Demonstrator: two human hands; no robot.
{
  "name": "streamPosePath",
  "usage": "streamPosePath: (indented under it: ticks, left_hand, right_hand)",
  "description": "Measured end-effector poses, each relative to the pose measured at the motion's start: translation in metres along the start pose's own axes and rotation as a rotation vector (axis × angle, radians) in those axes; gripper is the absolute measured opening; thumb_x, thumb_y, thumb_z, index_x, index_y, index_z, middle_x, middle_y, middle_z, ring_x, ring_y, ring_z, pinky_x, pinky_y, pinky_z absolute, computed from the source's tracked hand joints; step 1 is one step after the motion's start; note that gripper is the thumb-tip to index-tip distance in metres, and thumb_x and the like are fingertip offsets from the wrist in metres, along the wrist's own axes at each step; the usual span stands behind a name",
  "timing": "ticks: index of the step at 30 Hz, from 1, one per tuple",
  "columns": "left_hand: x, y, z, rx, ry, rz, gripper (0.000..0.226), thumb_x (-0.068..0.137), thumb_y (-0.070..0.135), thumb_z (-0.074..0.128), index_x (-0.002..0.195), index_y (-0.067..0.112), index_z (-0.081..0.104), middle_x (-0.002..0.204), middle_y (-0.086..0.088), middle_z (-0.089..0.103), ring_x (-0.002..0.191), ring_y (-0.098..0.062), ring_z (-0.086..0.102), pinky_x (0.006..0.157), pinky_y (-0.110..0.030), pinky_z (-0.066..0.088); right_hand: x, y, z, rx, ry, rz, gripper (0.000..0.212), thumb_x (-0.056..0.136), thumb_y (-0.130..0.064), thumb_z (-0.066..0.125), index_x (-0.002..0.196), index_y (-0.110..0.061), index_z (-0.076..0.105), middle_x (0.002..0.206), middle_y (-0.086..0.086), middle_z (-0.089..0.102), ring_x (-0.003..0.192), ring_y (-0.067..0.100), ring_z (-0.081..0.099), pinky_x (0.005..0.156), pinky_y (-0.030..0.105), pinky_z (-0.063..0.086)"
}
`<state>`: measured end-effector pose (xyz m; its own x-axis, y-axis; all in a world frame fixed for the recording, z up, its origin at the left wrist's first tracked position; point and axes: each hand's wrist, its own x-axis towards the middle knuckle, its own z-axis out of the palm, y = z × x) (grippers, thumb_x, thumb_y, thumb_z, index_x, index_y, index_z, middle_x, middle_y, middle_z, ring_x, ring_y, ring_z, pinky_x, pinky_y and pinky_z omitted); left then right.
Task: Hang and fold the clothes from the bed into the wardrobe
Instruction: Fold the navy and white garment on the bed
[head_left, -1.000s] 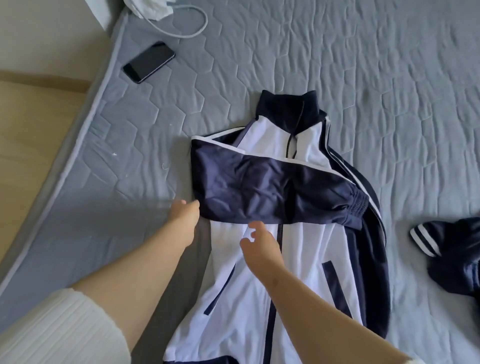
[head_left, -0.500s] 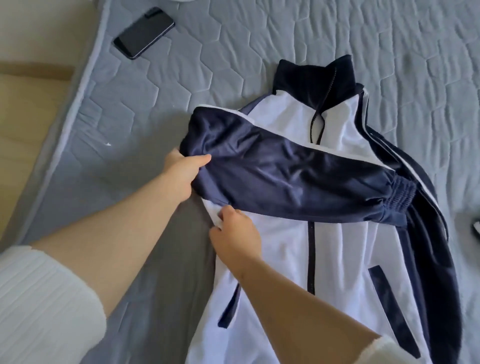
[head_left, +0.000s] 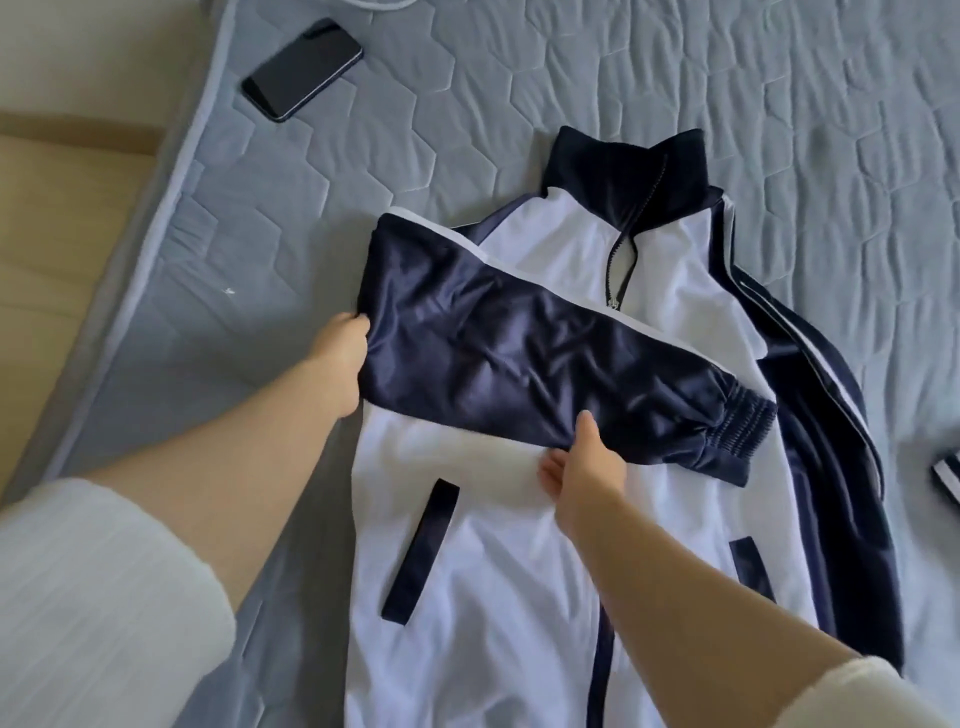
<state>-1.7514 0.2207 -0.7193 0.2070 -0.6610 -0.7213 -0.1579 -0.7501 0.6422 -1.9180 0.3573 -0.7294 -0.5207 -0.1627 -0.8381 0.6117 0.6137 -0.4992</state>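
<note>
— On the bed (head_left: 467, 130), where does the jacket (head_left: 519, 597) lie?
— Flat at centre, collar at 12 o'clock, its navy sleeve (head_left: 519, 364) folded across the chest.
— And the grips?
— Your left grip (head_left: 337, 358) holds the sleeve's fold at 9 o'clock. Your right grip (head_left: 587, 473) pinches its lower edge, thumb on top. A phone (head_left: 301, 70) lies at 11 o'clock.
</note>
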Motion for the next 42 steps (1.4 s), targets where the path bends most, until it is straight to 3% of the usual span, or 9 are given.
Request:
streamPosePath:
  ticks: [3, 8, 14, 20, 23, 27, 31, 35, 42]
  left_hand:
    - [-0.009, -0.014, 0.013, -0.003, 0.055, 0.118, 0.007, 0.091, 0.018, 0.057, 0.085, 0.013, 0.055, 0.087, -0.007, 0.058, 0.086, -0.023, 0.055, 0.081, -0.037, 0.046]
    - [-0.017, -0.019, 0.019, 0.170, 0.257, 0.309, 0.039, 0.083, 0.015, 0.064, 0.063, 0.018, 0.031, 0.064, -0.002, 0.038, 0.070, -0.021, 0.038, 0.058, -0.030, 0.034]
    - [-0.057, -0.028, 0.052, 0.834, 0.449, 0.667, 0.051, 0.075, 0.008, 0.066, 0.123, 0.017, 0.051, 0.135, -0.012, 0.043, 0.118, -0.035, 0.044, 0.093, -0.045, 0.035]
    - [-0.114, -0.072, 0.128, 1.230, -0.226, 1.059, 0.068, 0.088, 0.021, 0.055, 0.147, 0.027, 0.021, 0.156, -0.003, 0.008, 0.143, -0.024, 0.013, 0.108, -0.041, 0.025]
    - [-0.125, -0.089, 0.158, 1.444, -0.475, 0.853, 0.074, 0.091, 0.030, 0.048, 0.147, 0.036, 0.001, 0.156, 0.006, -0.007, 0.144, -0.021, 0.001, 0.112, -0.043, 0.020]
    - [-0.129, -0.092, 0.177, 1.614, -0.498, 0.643, 0.071, 0.093, 0.035, 0.043, 0.146, 0.039, -0.005, 0.156, 0.007, -0.011, 0.144, -0.024, -0.010, 0.114, -0.047, 0.011]
    - [-0.142, -0.091, 0.187, 1.534, -0.500, 0.548, 0.067, 0.093, 0.035, 0.042, 0.147, 0.038, 0.002, 0.157, 0.005, -0.007, 0.144, -0.023, -0.007, 0.114, -0.042, 0.018]
    - [-0.155, -0.080, 0.184, 1.459, -0.430, 0.692, 0.062, 0.096, 0.034, 0.042, 0.148, 0.030, 0.009, 0.157, 0.003, 0.004, 0.144, -0.020, 0.003, 0.111, -0.038, 0.023]
    - [-0.168, -0.031, 0.182, 0.096, -0.186, 0.353, 0.027, 0.098, 0.027, 0.039, 0.121, 0.026, 0.052, 0.128, 0.000, 0.054, 0.103, -0.008, 0.054, 0.091, -0.027, 0.040]
  right_hand:
    - [0.017, -0.011, -0.031, 0.280, 0.060, 0.132, 0.031, 0.088, -0.040, 0.060, 0.091, -0.010, 0.050, 0.071, 0.006, 0.053, 0.057, 0.015, 0.051, 0.057, 0.025, 0.050]
    - [0.037, -0.029, -0.058, 0.287, 0.183, -0.095, 0.025, 0.091, -0.018, 0.054, 0.116, -0.018, 0.051, 0.083, -0.002, 0.055, 0.059, 0.011, 0.049, 0.052, 0.022, 0.046]
    - [0.058, -0.072, -0.103, 0.134, 0.157, -0.308, 0.021, 0.093, -0.021, 0.051, 0.073, -0.018, 0.046, 0.071, 0.001, 0.053, 0.055, 0.015, 0.052, 0.048, 0.024, 0.049]
    - [0.066, -0.066, -0.157, -0.117, 0.439, -0.362, 0.025, 0.088, -0.020, 0.044, 0.112, -0.020, 0.052, 0.094, 0.006, 0.060, 0.076, 0.027, 0.056, 0.079, 0.039, 0.048]
    - [0.072, -0.058, -0.192, -0.121, 0.387, -0.174, 0.057, 0.087, -0.008, 0.045, 0.138, -0.028, 0.028, 0.083, 0.008, 0.054, 0.064, 0.024, 0.048, 0.062, 0.031, 0.044]
    - [0.075, -0.054, -0.217, -0.055, 0.239, 0.008, 0.030, 0.092, -0.004, 0.043, 0.120, -0.012, 0.048, 0.061, 0.008, 0.054, 0.040, 0.015, 0.040, 0.031, 0.013, 0.032]
    - [0.070, -0.064, -0.222, 0.122, 0.374, -0.169, 0.025, 0.094, -0.006, 0.033, 0.113, -0.015, 0.047, 0.088, 0.010, 0.061, 0.060, 0.018, 0.059, 0.057, 0.027, 0.051]
    - [0.048, -0.101, -0.219, -0.020, 0.465, -0.527, 0.030, 0.089, -0.012, 0.042, 0.119, -0.015, 0.046, 0.081, -0.006, 0.052, 0.076, 0.019, 0.051, 0.064, 0.019, 0.032]
    - [-0.011, -0.134, -0.180, -0.799, 0.078, -1.446, 0.034, 0.069, -0.006, 0.066, 0.103, -0.010, 0.065, 0.054, 0.007, 0.060, 0.053, 0.034, 0.056, 0.062, 0.034, 0.041]
